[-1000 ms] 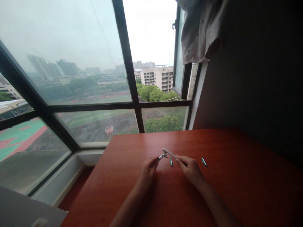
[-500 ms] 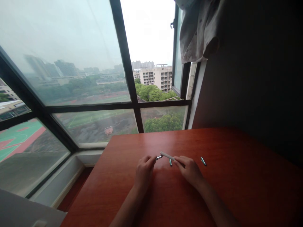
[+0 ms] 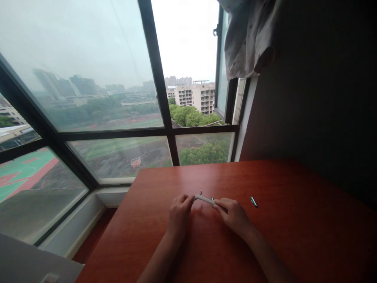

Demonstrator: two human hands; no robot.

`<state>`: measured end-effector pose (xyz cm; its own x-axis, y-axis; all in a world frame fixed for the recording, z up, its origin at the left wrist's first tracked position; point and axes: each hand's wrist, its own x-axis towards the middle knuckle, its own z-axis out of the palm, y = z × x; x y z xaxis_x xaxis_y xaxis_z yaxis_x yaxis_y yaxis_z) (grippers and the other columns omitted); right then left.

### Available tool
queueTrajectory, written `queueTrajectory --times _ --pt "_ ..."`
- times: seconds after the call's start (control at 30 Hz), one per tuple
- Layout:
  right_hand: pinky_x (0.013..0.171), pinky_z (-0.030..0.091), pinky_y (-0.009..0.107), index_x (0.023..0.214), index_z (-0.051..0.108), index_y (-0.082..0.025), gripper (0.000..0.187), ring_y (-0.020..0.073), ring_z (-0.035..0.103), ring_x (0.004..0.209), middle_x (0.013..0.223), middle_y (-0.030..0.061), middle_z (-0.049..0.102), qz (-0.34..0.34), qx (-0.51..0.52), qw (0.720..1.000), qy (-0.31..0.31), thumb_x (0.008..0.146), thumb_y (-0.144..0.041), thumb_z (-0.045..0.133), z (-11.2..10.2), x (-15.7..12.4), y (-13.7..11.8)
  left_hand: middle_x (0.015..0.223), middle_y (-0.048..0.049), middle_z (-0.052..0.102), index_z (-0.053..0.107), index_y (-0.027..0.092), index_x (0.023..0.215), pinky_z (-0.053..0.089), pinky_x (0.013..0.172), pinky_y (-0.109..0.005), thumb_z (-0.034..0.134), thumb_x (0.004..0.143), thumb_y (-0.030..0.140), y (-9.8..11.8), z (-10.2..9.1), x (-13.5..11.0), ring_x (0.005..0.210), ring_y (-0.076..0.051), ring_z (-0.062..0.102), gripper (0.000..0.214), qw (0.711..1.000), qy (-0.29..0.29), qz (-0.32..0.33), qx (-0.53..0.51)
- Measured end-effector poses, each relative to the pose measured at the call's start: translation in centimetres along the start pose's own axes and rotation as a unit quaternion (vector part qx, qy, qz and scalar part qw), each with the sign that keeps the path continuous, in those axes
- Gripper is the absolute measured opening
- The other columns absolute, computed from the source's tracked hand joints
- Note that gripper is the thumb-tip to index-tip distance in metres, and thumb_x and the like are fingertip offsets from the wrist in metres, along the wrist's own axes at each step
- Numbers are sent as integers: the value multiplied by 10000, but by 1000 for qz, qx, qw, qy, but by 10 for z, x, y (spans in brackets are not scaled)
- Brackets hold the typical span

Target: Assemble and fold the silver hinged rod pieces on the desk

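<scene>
Both my hands meet over the red-brown table (image 3: 294,236). My left hand (image 3: 178,216) pinches the metal end of a thin white stick-like tool (image 3: 204,199). My right hand (image 3: 232,215) is closed on the tool's other end, so the tool spans the gap between them, just above the tabletop. A small teal-and-silver cylinder (image 3: 212,199) lies partly hidden behind the tool. A second such cylinder (image 3: 253,202) lies on the table to the right of my right hand.
A large window with dark frames (image 3: 160,98) rises behind the table's far edge. A pale cloth (image 3: 250,39) hangs at the upper right beside a dark wall (image 3: 324,98). The table's left edge drops to the floor near the window sill.
The tool has dropped lower and levelled out, and my two hands have drawn closer together around it. The cylinder on the right has not moved.
</scene>
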<state>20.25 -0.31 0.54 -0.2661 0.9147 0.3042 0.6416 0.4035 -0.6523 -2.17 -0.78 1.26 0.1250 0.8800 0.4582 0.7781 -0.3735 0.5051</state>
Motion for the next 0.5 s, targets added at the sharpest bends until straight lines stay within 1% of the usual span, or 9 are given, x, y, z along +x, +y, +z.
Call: queueTrajectory --times 0.13,0.3,0.5 --pt "716 447 266 955 728 -247 271 194 646 768 844 52 715 20 -31 999 29 902 -320 473 -1 0 3 899 -47 645 668 267 1057 373 714 -289 476 935 227 4 -3 0 833 -216 540 231 996 -25 7 88" --pt "719 449 273 978 718 -244 275 206 645 784 858 59 712 33 -45 997 56 906 -331 467 -1 0 5 894 -45 654 661 247 1050 397 705 -278 482 938 220 6 -3 1 823 -205 561 213 993 -33 25 111" --pt "726 457 275 962 722 -242 264 210 648 798 883 60 715 12 -5 1000 21 905 -325 478 -1 0 2 887 -39 657 662 256 1045 401 689 -279 497 931 224 3 -2 1 811 -209 568 203 993 -25 27 115"
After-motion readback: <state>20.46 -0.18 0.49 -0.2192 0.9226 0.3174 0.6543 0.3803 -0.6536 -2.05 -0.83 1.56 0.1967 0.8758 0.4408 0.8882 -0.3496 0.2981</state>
